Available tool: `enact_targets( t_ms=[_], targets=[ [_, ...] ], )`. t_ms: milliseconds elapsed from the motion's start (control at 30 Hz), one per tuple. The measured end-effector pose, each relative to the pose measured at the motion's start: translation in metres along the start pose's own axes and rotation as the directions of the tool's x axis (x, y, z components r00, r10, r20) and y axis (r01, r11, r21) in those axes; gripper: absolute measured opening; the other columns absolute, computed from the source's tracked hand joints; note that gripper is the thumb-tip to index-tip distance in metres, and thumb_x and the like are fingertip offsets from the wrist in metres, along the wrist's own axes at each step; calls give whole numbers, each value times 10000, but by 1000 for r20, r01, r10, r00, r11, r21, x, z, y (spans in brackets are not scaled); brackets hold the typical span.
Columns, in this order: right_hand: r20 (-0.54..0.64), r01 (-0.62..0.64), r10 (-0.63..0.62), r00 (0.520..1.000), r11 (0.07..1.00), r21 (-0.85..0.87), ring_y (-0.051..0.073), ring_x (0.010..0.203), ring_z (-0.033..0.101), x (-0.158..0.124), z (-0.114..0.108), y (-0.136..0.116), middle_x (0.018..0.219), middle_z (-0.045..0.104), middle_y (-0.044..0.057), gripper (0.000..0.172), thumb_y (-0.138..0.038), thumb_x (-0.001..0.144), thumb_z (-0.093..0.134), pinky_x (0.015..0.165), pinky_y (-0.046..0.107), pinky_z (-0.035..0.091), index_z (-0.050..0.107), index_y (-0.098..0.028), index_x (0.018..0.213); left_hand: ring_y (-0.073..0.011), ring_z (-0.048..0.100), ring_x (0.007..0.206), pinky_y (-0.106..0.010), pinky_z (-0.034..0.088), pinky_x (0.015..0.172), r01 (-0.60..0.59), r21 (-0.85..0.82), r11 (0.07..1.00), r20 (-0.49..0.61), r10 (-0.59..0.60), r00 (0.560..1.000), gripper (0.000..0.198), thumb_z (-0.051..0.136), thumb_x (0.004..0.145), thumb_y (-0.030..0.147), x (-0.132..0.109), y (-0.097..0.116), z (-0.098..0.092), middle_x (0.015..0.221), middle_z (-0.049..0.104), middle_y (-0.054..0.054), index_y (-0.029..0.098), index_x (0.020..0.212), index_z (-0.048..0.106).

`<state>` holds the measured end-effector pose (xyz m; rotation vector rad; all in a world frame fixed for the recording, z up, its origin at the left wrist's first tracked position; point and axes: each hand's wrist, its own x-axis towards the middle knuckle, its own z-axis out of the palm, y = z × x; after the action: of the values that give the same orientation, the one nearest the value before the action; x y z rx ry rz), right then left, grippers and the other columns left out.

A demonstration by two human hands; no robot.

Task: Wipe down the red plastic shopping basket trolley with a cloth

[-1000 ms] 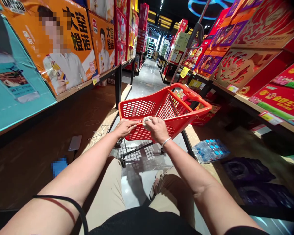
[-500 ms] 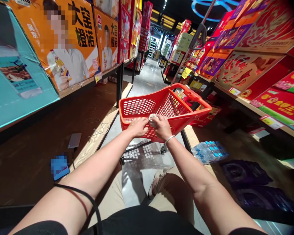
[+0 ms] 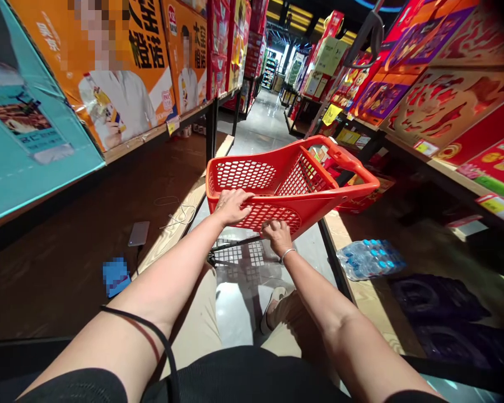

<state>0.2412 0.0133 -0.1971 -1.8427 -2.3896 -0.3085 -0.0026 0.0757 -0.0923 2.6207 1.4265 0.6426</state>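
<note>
A red plastic shopping basket (image 3: 252, 174) on a wheeled frame stands in the aisle in front of me, tipped up at its far end. My left hand (image 3: 232, 205) is closed over the basket's near rim. Lower down, my right hand (image 3: 278, 235) presses against the outside of the near perforated wall, fingers curled. What the fingers hold is hidden. A thin bracelet circles the right wrist. My knees and one shoe (image 3: 274, 305) show below the arms.
Low wooden shelf boards run along both sides of the aisle. On the left board lie a grey phone (image 3: 139, 233), a white cable and a blue item. A pack of water bottles (image 3: 370, 258) lies on the right board. Boxed goods fill the upper shelves.
My right hand, holding a small white wad on the basket's near rim, has slid down to the outside wall. The left hand has shifted along the rim, and the basket is tipped higher.
</note>
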Motion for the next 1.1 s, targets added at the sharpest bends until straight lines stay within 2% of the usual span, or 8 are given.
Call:
enact_targets(
  t_ms=[100,200,333,433,567,700,933,1100],
  targets=[
    [13,48,-48,999,999,14,254,1115,430,-4,-5,-1,1305,615,45,338,-234,1001,502,839,360,362,707,-380,1227,-286,575,1115,-457,352,972,-7,-26,1000,-20,7,1000,467,551,893,411,-1,-7,-1,1217,666,-62,286,1339,614],
    [-253,9,-6,967,1000,13,271,1144,431,3,-36,8,1294,614,63,273,-289,994,543,893,393,364,748,-363,1159,-279,580,1104,-454,342,974,3,-47,999,-58,-5,998,424,571,888,391,-4,-11,0,1195,682,-55,282,1292,640],
    [-542,-57,77,837,997,53,301,1217,392,15,-63,16,1292,583,89,243,-269,953,604,998,439,351,766,-324,1126,-265,585,1100,-436,328,975,32,-86,996,-121,-43,992,366,607,886,374,-10,-12,1,1169,698,-48,274,1232,675],
    [-560,-33,50,827,999,41,292,1213,381,12,-47,9,1241,599,78,197,-270,947,615,1009,436,331,781,-316,1041,-247,590,1104,-427,310,993,31,-112,993,-132,-46,990,326,587,927,400,-14,-15,1,1172,706,-37,281,1213,686],
    [-458,33,-50,888,998,-46,284,1189,372,-6,-14,-9,1233,632,56,170,-304,960,609,944,443,294,765,-337,1018,-228,594,1126,-410,303,995,34,-138,990,-122,-51,991,299,531,987,430,-15,-21,0,1179,715,-27,288,1189,700],
    [-360,152,-169,918,986,-75,267,1130,389,-17,-20,-14,1227,641,47,173,-280,949,615,870,408,294,755,-340,1031,-212,604,1122,-400,303,991,36,-152,988,-146,-59,988,304,485,1021,436,-16,-26,-1,1141,724,-23,289,1158,714],
    [-654,-5,54,755,997,77,312,1192,351,-12,-56,17,1247,562,123,208,-315,937,623,963,449,314,774,-250,1064,-252,581,1133,-439,307,1030,134,-128,983,-150,-153,977,293,537,983,428,-8,8,-6,1172,714,-59,245,1134,710],
    [-316,-46,60,947,998,49,295,1113,357,-29,-14,3,1224,578,96,240,-241,920,601,858,408,344,762,-317,1081,-283,489,1329,-460,282,1120,-35,-107,994,16,37,999,597,584,942,405,13,59,-3,1460,573,-93,236,1502,467]
  ],
)
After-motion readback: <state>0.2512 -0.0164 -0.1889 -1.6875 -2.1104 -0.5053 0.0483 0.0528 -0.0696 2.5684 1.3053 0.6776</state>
